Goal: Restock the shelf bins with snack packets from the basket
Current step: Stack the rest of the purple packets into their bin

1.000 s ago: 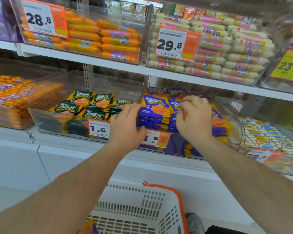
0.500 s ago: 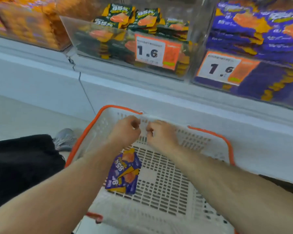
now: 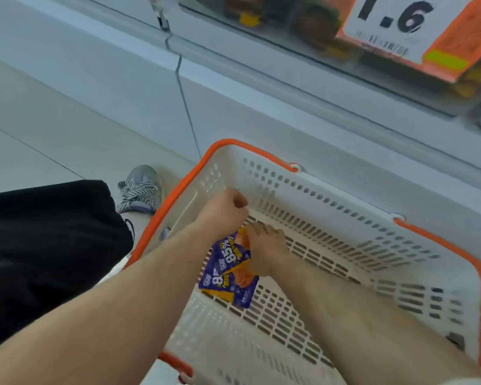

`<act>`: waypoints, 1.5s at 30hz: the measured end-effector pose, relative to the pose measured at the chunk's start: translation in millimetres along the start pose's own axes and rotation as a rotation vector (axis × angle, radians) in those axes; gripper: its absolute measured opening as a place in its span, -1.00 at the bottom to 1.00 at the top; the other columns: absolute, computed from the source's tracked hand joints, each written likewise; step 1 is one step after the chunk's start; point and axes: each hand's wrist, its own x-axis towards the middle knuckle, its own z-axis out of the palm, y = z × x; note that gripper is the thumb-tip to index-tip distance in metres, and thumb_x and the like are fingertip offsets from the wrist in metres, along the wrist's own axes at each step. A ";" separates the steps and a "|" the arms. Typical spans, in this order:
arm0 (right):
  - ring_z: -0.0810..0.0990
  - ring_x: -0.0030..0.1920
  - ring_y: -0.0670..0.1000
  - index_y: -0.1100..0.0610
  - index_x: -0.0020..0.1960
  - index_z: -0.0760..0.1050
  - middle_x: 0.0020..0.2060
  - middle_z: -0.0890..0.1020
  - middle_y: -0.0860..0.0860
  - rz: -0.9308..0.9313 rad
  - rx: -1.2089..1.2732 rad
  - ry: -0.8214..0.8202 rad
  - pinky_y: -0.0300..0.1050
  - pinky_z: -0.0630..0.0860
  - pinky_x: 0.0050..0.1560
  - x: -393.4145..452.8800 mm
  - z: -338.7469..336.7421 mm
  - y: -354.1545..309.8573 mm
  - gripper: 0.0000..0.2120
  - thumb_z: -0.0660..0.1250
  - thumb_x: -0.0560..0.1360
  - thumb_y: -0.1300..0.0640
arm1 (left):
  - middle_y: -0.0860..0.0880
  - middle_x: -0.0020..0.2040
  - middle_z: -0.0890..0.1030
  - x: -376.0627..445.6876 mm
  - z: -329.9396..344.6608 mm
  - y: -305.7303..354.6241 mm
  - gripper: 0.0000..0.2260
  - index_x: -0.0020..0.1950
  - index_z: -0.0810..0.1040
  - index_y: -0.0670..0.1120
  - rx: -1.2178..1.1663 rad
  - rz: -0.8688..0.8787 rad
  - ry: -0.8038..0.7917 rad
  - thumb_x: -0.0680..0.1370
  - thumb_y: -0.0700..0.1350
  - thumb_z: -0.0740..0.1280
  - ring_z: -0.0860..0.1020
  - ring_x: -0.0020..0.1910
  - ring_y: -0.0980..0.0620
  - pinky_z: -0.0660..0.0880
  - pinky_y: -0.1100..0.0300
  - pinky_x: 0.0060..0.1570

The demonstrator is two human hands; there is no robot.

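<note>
Item: right hand (image 3: 264, 247), centre of frame, down inside the basket (image 3: 456, 251). Its fingers lay on the upper end of the purple snack packets (image 3: 229, 269); I judged them closing on that end to lift it, but I could not tell whether the pinch was made, since the fingertips were hidden against the wrapper.

Item: left hand (image 3: 227, 209), just above and left of the packets, curled into a loose fist with nothing visible in it. I took it to be waiting to help.

Item: packets, at least two overlapping, printed "85%", flat on the perforated white floor near the basket's left wall. They appeared to be the last stock in it.

Item: basket, white with orange rim, set on the floor against the white shelf base (image 3: 261, 87), presumably to keep the reach short.

Item: clear shelf bin (image 3: 289, 20), top of frame, with a "1.6" price tag (image 3: 395, 26), contents blurred.

Item: grey shoe (image 3: 140, 188) and black clothing (image 3: 47, 245), left of frame.

Obstruction: my left forearm crossed over the packets' left edge; the basket wall stood close beside.
</note>
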 end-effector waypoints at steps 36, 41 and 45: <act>0.54 -0.21 -0.07 0.02 -0.11 0.59 -0.25 0.58 -0.07 0.093 0.653 0.737 -0.13 0.44 -0.21 -215.8 -118.3 35.1 -0.83 0.26 0.38 0.15 | -0.16 0.00 0.66 -148.9 61.1 137.3 -0.85 0.04 0.53 -0.09 -0.834 -0.032 -0.071 0.63 -0.04 0.25 0.65 -0.02 -0.12 0.58 -0.16 0.07; 0.47 0.08 -0.05 -0.01 0.00 0.68 0.07 0.55 -0.02 0.154 0.511 0.929 -0.25 0.34 0.13 -260.9 -136.2 59.3 -0.66 0.40 0.24 -0.01 | -0.23 -0.10 0.67 -166.8 49.5 153.9 -0.79 -0.01 0.60 -0.11 -0.841 0.147 0.059 0.63 -0.24 0.16 0.62 -0.16 -0.16 0.59 -0.15 -0.15; 0.51 0.00 -0.22 -0.13 0.01 0.62 0.09 0.52 -0.06 0.162 0.628 1.025 -0.32 0.41 0.15 -299.5 -162.7 78.2 -0.68 0.50 0.30 0.13 | -0.20 -0.16 0.67 -177.4 35.5 172.0 -0.81 -0.06 0.57 -0.12 -0.804 0.313 0.147 0.63 -0.23 0.17 0.61 -0.25 -0.10 0.60 -0.16 -0.16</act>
